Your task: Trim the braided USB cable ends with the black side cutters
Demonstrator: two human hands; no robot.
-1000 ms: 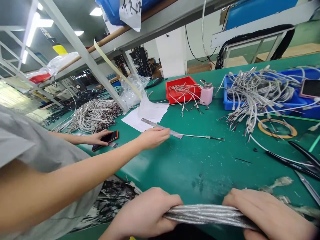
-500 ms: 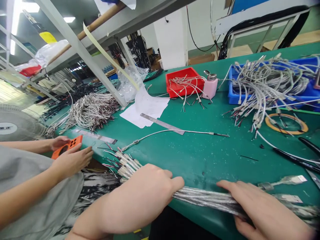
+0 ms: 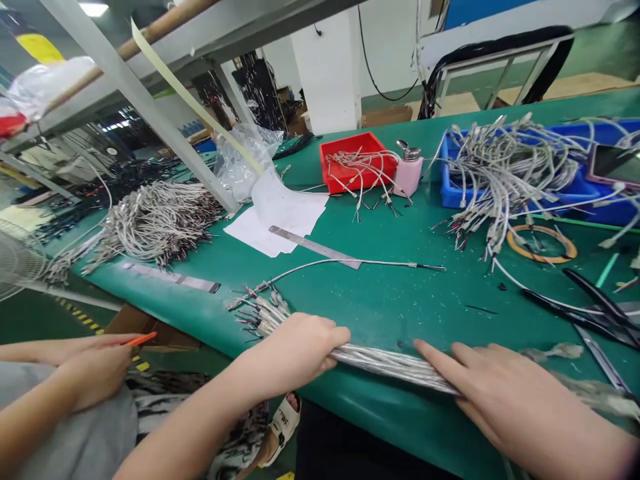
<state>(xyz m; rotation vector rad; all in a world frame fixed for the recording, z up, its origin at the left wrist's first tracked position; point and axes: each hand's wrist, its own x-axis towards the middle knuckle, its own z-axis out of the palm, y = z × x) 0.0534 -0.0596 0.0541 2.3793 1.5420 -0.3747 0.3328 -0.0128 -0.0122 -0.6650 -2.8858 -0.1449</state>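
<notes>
A bundle of grey-white USB cables (image 3: pixel 390 365) lies along the near edge of the green table. My left hand (image 3: pixel 305 350) is closed around its middle, and the stripped wire ends (image 3: pixel 263 313) fan out beyond that hand to the left. Over the right part of the bundle, my right hand (image 3: pixel 505 393) grips the cables, its fingers partly hidden underneath. Blurred USB plugs (image 3: pixel 595 397) stick out past the right hand. Just behind the bundle, a single white cable (image 3: pixel 320 263) stretches across the table, touching a steel ruler (image 3: pixel 315 247).
Behind are a red bin (image 3: pixel 333 177), pink bottle (image 3: pixel 407 177), and blue bin (image 3: pixel 453 193) with cables. A tape roll (image 3: pixel 515 250), pliers (image 3: pixel 600 303) and tweezers (image 3: pixel 603 360) lie right. A cable heap (image 3: pixel 160 220) sits left, near a co-worker's hands (image 3: pixel 100 373) holding something orange.
The view has shifted. Both my hands stay on the bundle, the right one lying further along it to the left. The co-worker's orange phone has tilted edge-on and lower.
</notes>
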